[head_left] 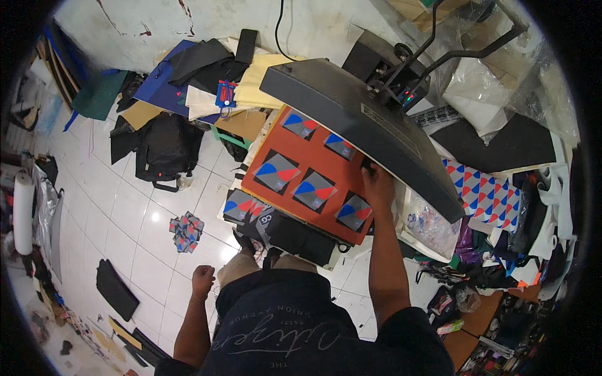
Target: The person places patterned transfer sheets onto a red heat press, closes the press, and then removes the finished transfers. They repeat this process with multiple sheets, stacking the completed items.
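My right hand (378, 187) reaches over the right side of the heat press's orange-red lower bed (332, 166). Its fingertips are on a small dark fabric piece (367, 163), partly hidden under the raised edge of the tilted black upper plate (357, 116). Several square grey-and-black pieces printed in blue and red lie in two rows on the bed, one of them a printed square (315, 190) near the middle. My left hand (203, 280) hangs low over the tiled floor, away from the press, with fingers curled and nothing visible in them.
Printed pieces (186, 232) lie heaped on the floor at the left, near a black backpack (168, 148). Black fabric (301, 239) lies along the bed's front. Right of the press are a plastic-lined box (429, 225) and a patterned red-and-blue sheet (486, 194). Metal handle bars (470, 55) rise behind.
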The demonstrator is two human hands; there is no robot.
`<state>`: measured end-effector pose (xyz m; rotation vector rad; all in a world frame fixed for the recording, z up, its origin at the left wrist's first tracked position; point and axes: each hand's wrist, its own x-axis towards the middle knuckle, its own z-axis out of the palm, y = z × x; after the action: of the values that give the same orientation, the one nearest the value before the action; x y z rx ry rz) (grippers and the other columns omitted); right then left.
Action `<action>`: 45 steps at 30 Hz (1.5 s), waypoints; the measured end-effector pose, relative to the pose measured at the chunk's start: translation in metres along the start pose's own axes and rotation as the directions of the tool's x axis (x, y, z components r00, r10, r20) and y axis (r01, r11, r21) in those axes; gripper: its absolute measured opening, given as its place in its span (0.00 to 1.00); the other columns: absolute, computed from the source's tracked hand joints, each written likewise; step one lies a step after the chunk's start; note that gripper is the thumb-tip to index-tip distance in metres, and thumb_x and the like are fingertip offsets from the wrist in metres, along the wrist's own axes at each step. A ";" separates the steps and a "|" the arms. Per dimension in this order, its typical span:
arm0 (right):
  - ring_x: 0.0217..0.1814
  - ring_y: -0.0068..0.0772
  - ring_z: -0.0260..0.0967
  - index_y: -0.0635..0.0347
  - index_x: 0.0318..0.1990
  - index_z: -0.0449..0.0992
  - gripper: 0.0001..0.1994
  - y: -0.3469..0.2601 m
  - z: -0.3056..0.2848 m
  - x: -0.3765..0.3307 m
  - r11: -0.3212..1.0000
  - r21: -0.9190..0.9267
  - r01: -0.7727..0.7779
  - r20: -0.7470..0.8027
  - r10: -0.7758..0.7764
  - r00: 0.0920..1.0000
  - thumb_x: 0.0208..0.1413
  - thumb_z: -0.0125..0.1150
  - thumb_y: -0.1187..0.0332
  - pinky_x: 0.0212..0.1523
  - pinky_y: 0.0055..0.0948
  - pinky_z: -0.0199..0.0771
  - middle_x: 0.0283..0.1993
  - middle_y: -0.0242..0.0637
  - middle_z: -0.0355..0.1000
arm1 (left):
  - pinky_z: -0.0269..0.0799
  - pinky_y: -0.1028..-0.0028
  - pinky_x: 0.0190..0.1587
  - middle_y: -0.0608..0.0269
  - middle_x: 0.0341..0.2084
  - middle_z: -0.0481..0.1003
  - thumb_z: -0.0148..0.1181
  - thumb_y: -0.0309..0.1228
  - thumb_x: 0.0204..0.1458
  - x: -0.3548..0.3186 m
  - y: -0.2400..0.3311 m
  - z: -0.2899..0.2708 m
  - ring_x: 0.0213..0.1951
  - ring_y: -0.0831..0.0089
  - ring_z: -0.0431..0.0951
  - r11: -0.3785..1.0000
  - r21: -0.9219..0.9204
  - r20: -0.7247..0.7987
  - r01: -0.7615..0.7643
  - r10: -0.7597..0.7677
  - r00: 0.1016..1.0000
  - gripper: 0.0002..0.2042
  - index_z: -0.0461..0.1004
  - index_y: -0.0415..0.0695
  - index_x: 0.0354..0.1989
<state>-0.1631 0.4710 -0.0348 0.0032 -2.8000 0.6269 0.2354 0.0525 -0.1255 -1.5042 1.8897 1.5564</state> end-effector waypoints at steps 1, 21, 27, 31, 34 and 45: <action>0.40 0.37 0.74 0.57 0.46 0.75 0.18 0.000 -0.007 -0.006 0.999 -0.009 -0.046 0.013 0.047 0.999 0.53 0.62 0.55 0.42 0.35 0.72 0.40 0.38 0.76 | 0.70 0.76 0.22 0.61 0.25 0.74 0.61 0.33 0.50 -0.001 -0.002 0.000 0.23 0.74 0.75 1.000 -0.008 -0.004 0.014 -0.014 1.000 0.12 0.72 0.38 0.38; 0.23 0.26 0.63 0.65 0.38 0.77 0.14 0.104 -0.086 -0.057 0.943 0.174 -0.283 -0.344 0.328 0.880 0.56 0.61 0.60 0.28 0.29 0.64 0.21 0.37 0.69 | 0.69 0.75 0.21 0.60 0.27 0.73 0.59 0.33 0.52 0.007 -0.028 -0.006 0.24 0.71 0.76 0.999 0.005 0.072 0.035 -0.036 0.997 0.12 0.71 0.38 0.40; 0.37 0.48 0.76 0.61 0.37 0.78 0.15 0.196 -0.140 -0.070 0.792 0.145 -0.593 -0.379 0.598 0.707 0.56 0.55 0.57 0.39 0.41 0.73 0.33 0.48 0.77 | 0.69 0.75 0.20 0.60 0.28 0.73 0.57 0.31 0.52 -0.009 -0.023 -0.021 0.23 0.73 0.75 0.993 0.024 0.086 0.114 -0.116 0.990 0.12 0.70 0.38 0.42; 0.40 0.52 0.76 0.57 0.35 0.79 0.13 0.244 -0.152 -0.083 0.763 0.094 -0.639 -0.342 0.628 0.699 0.53 0.56 0.57 0.41 0.43 0.73 0.34 0.47 0.77 | 0.68 0.75 0.19 0.61 0.27 0.72 0.58 0.30 0.52 0.001 -0.009 -0.033 0.22 0.74 0.74 0.990 0.066 0.077 0.128 -0.133 0.988 0.12 0.70 0.38 0.42; 0.38 0.50 0.76 0.58 0.34 0.79 0.12 0.221 -0.153 -0.077 0.792 0.118 -0.600 -0.281 0.606 0.744 0.53 0.57 0.60 0.40 0.42 0.73 0.33 0.46 0.77 | 0.69 0.76 0.20 0.60 0.28 0.73 0.58 0.31 0.52 0.002 0.015 -0.045 0.23 0.73 0.75 0.987 0.152 0.065 0.053 -0.063 0.996 0.13 0.70 0.38 0.42; 0.38 0.57 0.75 0.62 0.32 0.78 0.11 0.362 -0.148 -0.094 0.739 -0.179 -0.650 -0.295 0.590 0.752 0.49 0.57 0.64 0.41 0.48 0.75 0.32 0.51 0.76 | 0.71 0.75 0.23 0.61 0.29 0.74 0.57 0.34 0.53 -0.008 0.102 -0.024 0.26 0.72 0.77 0.937 0.312 0.153 -0.156 0.113 0.982 0.13 0.71 0.40 0.42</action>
<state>-0.0561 0.8561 -0.0824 -1.0425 -2.6005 0.3260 0.1646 0.0248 -0.0536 -1.1249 2.0839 1.2821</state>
